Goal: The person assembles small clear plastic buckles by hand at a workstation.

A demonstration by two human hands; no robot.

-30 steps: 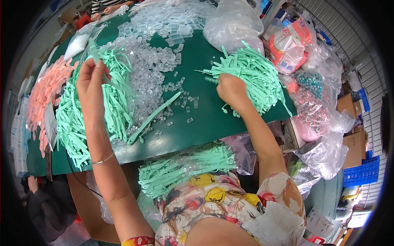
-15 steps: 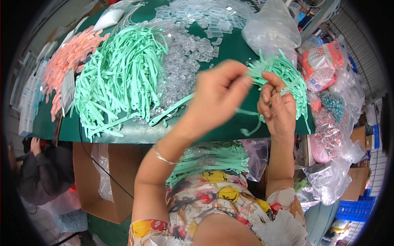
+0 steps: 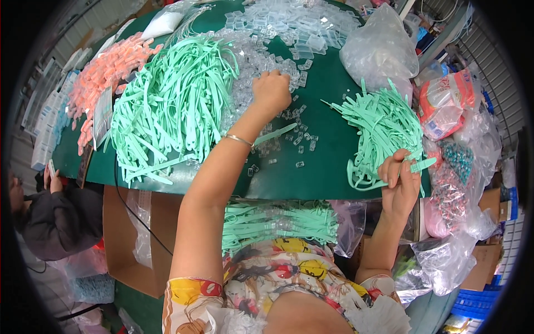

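Observation:
My left hand [image 3: 272,92] is on the pile of small clear plastic clips [image 3: 245,61] at the table's middle. Its fingers are curled down, and the fingertips are hidden along with anything they may hold. A mint-green strap [image 3: 275,134] lies beside its wrist. My right hand [image 3: 401,181], near the table's front right edge, pinches another mint-green strap [image 3: 424,165] whose end pokes out past the fingers. Just beyond that hand is a heap of mint-green straps [image 3: 384,125]. A larger heap of mint-green straps [image 3: 172,100] lies left of my left hand.
Orange pieces [image 3: 111,64] are piled at the left, and flat clear pieces [image 3: 300,25] at the back. A clear plastic bag [image 3: 381,44] stands at the back right. Bundled straps [image 3: 278,225] sit below the table edge beside an open cardboard box [image 3: 130,239]. Another person [image 3: 55,222] is at the left.
My left hand has moved from beside my right hand, left and away, onto the clear clips. My right hand has shifted right and nearer with a strap. The view has shifted slightly.

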